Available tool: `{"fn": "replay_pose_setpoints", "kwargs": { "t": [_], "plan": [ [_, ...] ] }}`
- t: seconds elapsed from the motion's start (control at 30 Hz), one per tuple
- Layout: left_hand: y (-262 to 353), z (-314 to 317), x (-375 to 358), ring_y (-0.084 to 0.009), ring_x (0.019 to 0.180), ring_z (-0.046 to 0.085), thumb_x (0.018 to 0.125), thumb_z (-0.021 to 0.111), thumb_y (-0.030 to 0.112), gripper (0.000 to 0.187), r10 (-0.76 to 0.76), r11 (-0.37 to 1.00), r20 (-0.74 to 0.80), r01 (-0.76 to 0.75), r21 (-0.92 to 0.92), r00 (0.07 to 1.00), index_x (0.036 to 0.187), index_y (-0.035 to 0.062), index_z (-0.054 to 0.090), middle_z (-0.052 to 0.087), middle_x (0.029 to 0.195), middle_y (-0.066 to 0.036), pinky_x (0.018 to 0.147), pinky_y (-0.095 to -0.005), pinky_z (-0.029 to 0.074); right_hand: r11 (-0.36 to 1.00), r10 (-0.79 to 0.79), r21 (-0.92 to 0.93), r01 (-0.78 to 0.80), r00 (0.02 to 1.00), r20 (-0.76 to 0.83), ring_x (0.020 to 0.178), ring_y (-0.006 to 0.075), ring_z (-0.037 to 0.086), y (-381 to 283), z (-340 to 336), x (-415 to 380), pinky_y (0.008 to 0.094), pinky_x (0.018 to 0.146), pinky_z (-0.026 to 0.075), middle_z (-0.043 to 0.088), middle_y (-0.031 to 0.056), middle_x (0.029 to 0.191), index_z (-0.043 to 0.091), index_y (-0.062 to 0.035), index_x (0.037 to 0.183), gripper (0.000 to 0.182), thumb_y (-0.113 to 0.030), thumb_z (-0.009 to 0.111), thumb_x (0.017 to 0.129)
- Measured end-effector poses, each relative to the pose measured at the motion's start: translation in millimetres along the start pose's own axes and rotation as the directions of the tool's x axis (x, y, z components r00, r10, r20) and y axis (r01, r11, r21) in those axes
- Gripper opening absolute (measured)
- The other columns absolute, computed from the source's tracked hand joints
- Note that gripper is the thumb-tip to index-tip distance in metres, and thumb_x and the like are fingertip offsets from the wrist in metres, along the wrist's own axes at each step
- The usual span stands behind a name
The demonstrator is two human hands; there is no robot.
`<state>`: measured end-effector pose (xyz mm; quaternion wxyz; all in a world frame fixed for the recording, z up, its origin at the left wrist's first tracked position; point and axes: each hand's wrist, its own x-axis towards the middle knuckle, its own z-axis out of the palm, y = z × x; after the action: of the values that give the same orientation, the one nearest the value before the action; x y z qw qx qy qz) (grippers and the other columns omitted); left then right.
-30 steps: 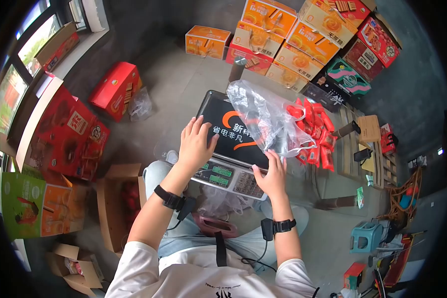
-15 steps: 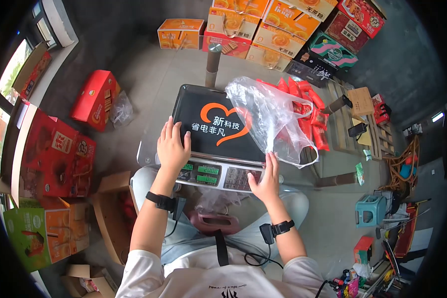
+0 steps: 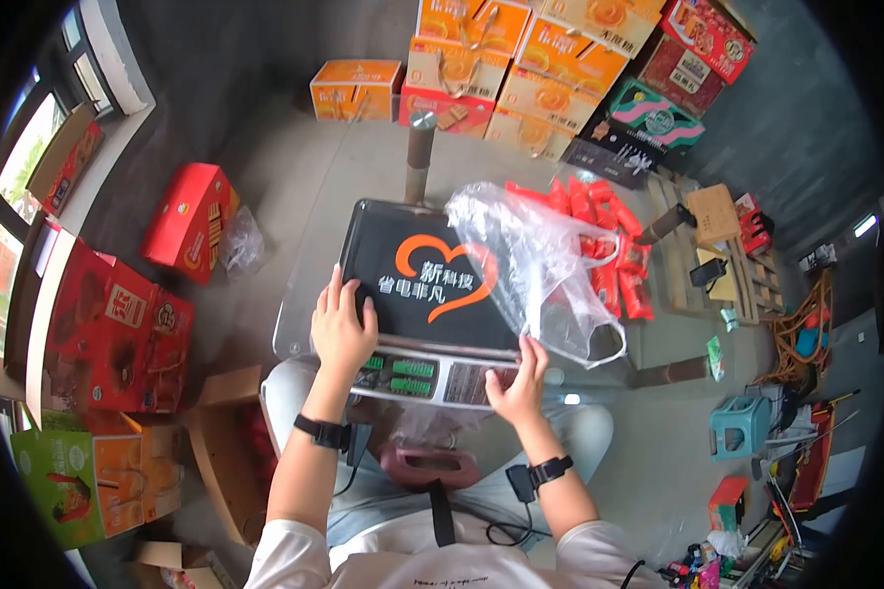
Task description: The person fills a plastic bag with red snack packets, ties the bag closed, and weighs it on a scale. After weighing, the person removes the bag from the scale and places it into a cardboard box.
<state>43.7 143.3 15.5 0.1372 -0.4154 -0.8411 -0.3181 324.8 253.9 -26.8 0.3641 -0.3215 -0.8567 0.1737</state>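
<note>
A black-topped digital scale [image 3: 403,314] with a heart logo, green displays and a keypad lies on the glass table before me. My left hand [image 3: 342,329] holds its left front corner, fingers along the outer side and thumb over the platform. At the right front corner, my right hand [image 3: 521,385] grips the edge with its thumb by the keypad. A clear plastic bag [image 3: 545,280] drapes over the scale's right part, its lower end close to my right fingertips. Several red packets [image 3: 599,211] lie behind and beside the bag, some seen through it.
Orange gift boxes [image 3: 555,98] are stacked beyond the table [image 3: 300,304]. A red box [image 3: 189,221] and a crumpled plastic bag [image 3: 242,242] are on the left. An open carton [image 3: 221,452] stands by my left leg. A blue stool [image 3: 739,427] is at the right.
The whole view has shifted, so the table, scale and boxes appear lower. Both hands stay at the scale's front corners, and the bag stays draped over it.
</note>
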Motion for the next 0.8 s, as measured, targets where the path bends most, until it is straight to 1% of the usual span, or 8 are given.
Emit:
{"fn": "replay_pose_setpoints", "kwargs": {
  "t": [0.1, 0.17, 0.3, 0.43, 0.5, 0.57, 0.63, 0.8],
  "plan": [
    [2, -4, 1, -0.0355, 0.114, 0.054, 0.084, 0.061, 0.018, 0.031, -0.007, 1.0, 0.006, 0.007, -0.006, 1.0, 0.112, 0.007, 0.059, 0.051, 0.137, -0.016, 0.095, -0.0435, 0.044, 0.999, 0.025, -0.022, -0.025, 1.0, -0.012, 0.12, 0.0424, 0.043, -2, 1, -2, 0.0471, 0.1, 0.041, 0.036, 0.0261, 0.133, 0.035, 0.0039, 0.139, 0.076, -0.022, 0.068, 0.075],
    [-3, 1, 0, -0.0355, 0.113, 0.054, 0.083, 0.062, 0.018, 0.029, 0.003, 1.0, -0.018, -0.003, -0.012, 1.0, 0.11, 0.0059, 0.06, 0.051, 0.137, -0.017, 0.094, -0.0448, 0.044, 0.999, -0.04, 0.002, 0.04, 0.997, -0.063, 0.12, 0.0417, 0.044, 5, 7, -4, 0.0465, 0.1, 0.041, 0.037, 0.0256, 0.133, 0.037, 0.0038, 0.138, 0.075, -0.023, 0.068, 0.075],
    [0, -1, 2, -0.0362, 0.112, 0.055, 0.08, 0.063, 0.018, 0.031, -0.011, 0.999, -0.005, 0.011, -0.035, 1.0, 0.108, 0.0047, 0.061, 0.052, 0.135, -0.02, 0.091, -0.045, 0.045, 0.998, -0.062, 0.014, 0.064, 0.995, -0.082, 0.118, 0.0391, 0.045, 7, 7, -3, 0.0428, 0.091, 0.047, 0.037, 0.024, 0.132, 0.04, 0.0035, 0.136, 0.073, -0.023, 0.069, 0.075],
    [-3, -1, 0, -0.0368, 0.111, 0.056, 0.08, 0.063, 0.018, 0.031, 0.001, 0.999, -0.01, -0.002, -0.042, 1.0, 0.107, 0.0041, 0.061, 0.052, 0.135, -0.021, 0.091, -0.0448, 0.046, 0.998, -0.037, 0.057, 0.039, 0.998, -0.042, 0.119, 0.0399, 0.044, 12, 7, -7, 0.0439, 0.095, 0.045, 0.036, 0.0243, 0.132, 0.039, 0.0031, 0.136, 0.075, -0.021, 0.071, 0.073],
    [-1, -1, 0, -0.0362, 0.111, 0.056, 0.082, 0.062, 0.016, 0.027, 0.006, 1.0, -0.024, -0.006, -0.015, 1.0, 0.107, 0.006, 0.061, 0.051, 0.136, -0.017, 0.093, -0.0438, 0.046, 0.999, -0.036, -0.005, 0.036, 0.999, -0.024, 0.121, 0.0412, 0.041, 5, 4, -5, 0.0466, 0.103, 0.038, 0.036, 0.025, 0.133, 0.038, 0.0026, 0.138, 0.077, -0.02, 0.071, 0.072],
    [4, -7, 1, -0.035, 0.111, 0.056, 0.083, 0.062, 0.016, 0.027, -0.019, 1.0, -0.008, 0.019, -0.019, 1.0, 0.108, 0.0063, 0.061, 0.051, 0.137, -0.016, 0.094, -0.0428, 0.046, 0.998, 0.027, 0.063, -0.028, 0.999, 0.022, 0.123, 0.0418, 0.04, 3, 1, -5, 0.0475, 0.102, 0.039, 0.034, 0.025, 0.134, 0.037, 0.0026, 0.138, 0.077, -0.018, 0.071, 0.072],
    [0, -3, 2, -0.0343, 0.112, 0.056, 0.083, 0.062, 0.016, 0.027, -0.017, 1.0, 0.004, 0.017, -0.008, 1.0, 0.108, 0.0066, 0.061, 0.051, 0.137, -0.016, 0.093, -0.0425, 0.046, 0.998, -0.046, 0.033, 0.047, 0.999, -0.028, 0.121, 0.0429, 0.042, 4, 2, -1, 0.0498, 0.102, 0.039, 0.038, 0.0246, 0.131, 0.04, 0.0026, 0.136, 0.075, -0.021, 0.071, 0.072],
    [1, 0, 0, -0.0335, 0.112, 0.056, 0.083, 0.061, 0.017, 0.026, -0.031, 0.999, 0.004, 0.031, 0.004, 0.999, 0.108, 0.0081, 0.062, 0.051, 0.137, -0.016, 0.094, -0.0424, 0.046, 0.997, 0.016, 0.078, -0.016, 1.0, 0.005, 0.121, 0.042, 0.042, 2, 2, -3, 0.0477, 0.099, 0.042, 0.034, 0.0242, 0.133, 0.04, 0.003, 0.136, 0.075, -0.019, 0.071, 0.072]
  ]
}}
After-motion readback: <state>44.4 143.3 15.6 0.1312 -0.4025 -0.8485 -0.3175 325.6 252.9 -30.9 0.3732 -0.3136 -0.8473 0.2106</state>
